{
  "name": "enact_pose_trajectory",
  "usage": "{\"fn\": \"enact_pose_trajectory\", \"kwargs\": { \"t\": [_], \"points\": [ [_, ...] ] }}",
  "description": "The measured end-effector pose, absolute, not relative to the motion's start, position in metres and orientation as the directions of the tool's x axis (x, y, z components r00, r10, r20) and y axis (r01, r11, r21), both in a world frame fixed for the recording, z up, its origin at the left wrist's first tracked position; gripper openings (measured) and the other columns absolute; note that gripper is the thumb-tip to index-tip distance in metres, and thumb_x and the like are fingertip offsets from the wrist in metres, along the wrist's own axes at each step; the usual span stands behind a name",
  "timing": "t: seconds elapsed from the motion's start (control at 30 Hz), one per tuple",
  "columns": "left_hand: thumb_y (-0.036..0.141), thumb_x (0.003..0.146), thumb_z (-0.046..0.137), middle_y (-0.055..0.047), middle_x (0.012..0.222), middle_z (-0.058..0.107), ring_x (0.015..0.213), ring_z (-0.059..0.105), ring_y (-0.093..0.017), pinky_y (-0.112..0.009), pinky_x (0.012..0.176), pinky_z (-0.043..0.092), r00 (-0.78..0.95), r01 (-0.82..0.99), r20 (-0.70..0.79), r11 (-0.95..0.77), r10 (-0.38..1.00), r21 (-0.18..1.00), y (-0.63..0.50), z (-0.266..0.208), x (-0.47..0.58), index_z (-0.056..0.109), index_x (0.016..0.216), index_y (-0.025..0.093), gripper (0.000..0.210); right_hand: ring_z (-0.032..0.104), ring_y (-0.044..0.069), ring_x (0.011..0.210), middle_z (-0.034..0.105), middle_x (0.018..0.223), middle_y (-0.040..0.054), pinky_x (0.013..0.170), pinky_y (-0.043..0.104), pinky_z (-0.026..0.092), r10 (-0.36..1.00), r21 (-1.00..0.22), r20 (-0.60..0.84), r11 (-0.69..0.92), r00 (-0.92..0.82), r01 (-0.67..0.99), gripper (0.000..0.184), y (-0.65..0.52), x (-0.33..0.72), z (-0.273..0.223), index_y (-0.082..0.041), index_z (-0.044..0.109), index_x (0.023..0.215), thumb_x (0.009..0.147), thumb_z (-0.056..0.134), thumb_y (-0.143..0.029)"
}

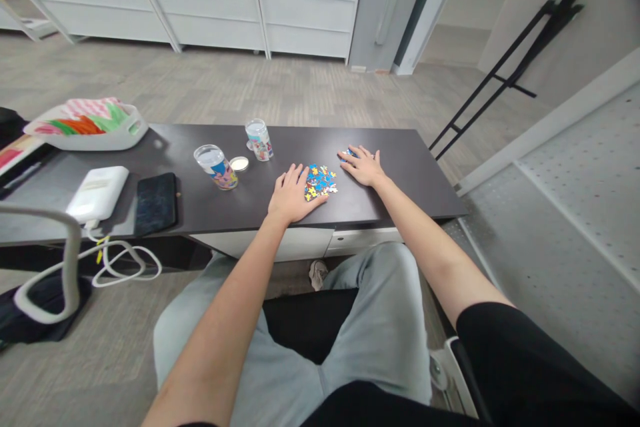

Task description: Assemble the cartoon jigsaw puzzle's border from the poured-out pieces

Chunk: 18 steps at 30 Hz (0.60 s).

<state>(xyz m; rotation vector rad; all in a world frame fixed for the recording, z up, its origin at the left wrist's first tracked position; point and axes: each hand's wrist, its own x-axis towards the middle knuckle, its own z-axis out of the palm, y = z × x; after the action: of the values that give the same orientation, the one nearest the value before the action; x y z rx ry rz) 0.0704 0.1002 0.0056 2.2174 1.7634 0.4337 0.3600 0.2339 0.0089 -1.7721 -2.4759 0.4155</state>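
Note:
A small heap of jigsaw puzzle pieces (323, 179), mostly blue with yellow and red ones, lies on the dark tabletop (305, 140). My left hand (289, 197) rests palm down along the heap's left edge, fingers stretched out and thumb reaching along its near side. To the right, my right hand (367, 167) is spread low over the table, its fingertips on a few blue pieces (348, 154) that they partly hide. Left of the heap stand two clear canisters with printed pictures, a nearer one (218, 168) and a farther one (259, 140). Beside the nearer canister sits a round lid (239, 163).
A black phone (156, 203) and a white power bank (98, 193) with a looped cable (125, 259) lie on the left. Behind them is a white basket (100, 140) of colourful packets. A perforated panel (565, 227) stands to the right.

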Motion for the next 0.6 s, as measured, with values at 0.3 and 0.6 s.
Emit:
{"fn": "enact_pose_trajectory", "kwargs": {
  "t": [0.3,0.6],
  "points": [
    [0.096,0.117,0.064,-0.023,0.218,0.031,0.207,0.026,-0.045,-0.062,0.170,0.026,0.206,0.919,-0.003,-0.192,0.979,0.344,0.098,0.007,0.070,0.039,0.210,0.015,0.126,0.044,0.045,0.196,0.048,0.212,0.0217,0.155,0.095,0.023,0.969,-0.235,-0.004,0.238,-0.246,0.942,0.068,0.268,0.354,0.026,-0.030,0.064,0.198,0.137,0.044,-0.055],
    [0.098,0.111,0.075,-0.026,0.219,0.024,0.208,0.014,-0.054,-0.070,0.169,0.024,0.177,0.912,0.035,-0.177,0.984,0.370,0.104,-0.002,0.076,0.029,0.212,0.010,0.142,0.039,0.031,0.202,0.041,0.216,0.0136,0.168,0.069,0.011,0.929,-0.310,0.125,0.369,-0.347,0.876,0.082,0.222,0.361,-0.003,-0.022,0.048,0.206,0.132,0.036,-0.055]
  ]
}}
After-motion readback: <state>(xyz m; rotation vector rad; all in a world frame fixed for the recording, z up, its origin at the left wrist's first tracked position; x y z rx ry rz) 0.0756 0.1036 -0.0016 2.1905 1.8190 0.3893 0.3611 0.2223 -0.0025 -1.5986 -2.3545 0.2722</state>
